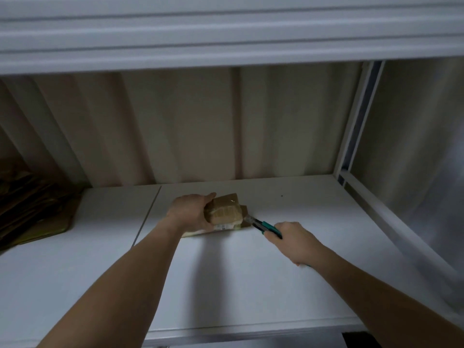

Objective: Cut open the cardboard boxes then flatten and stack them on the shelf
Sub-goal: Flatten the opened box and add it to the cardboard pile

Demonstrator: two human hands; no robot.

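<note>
A small taped cardboard box (224,208) sits near the middle of the white shelf (251,272), toward the far side. The left hand (192,209) grips its left end, thumb over the far top edge, fingers curled round the near side; the palm hides that end of the box. Under the box lies a pale flat piece (200,232), mostly covered, so what it is cannot be told. A label on the box's near face is too blurred to read. The right hand (293,241) is clamped round a green-handled utility knife (263,226), whose tip meets the box's right end; the blade itself is too small to make out, and the handle's rear is buried in the fist. At the far left, a dark stack of flattened cardboard (32,209) rests on the shelf, cut off by the frame edge and dim in shadow.
</note>
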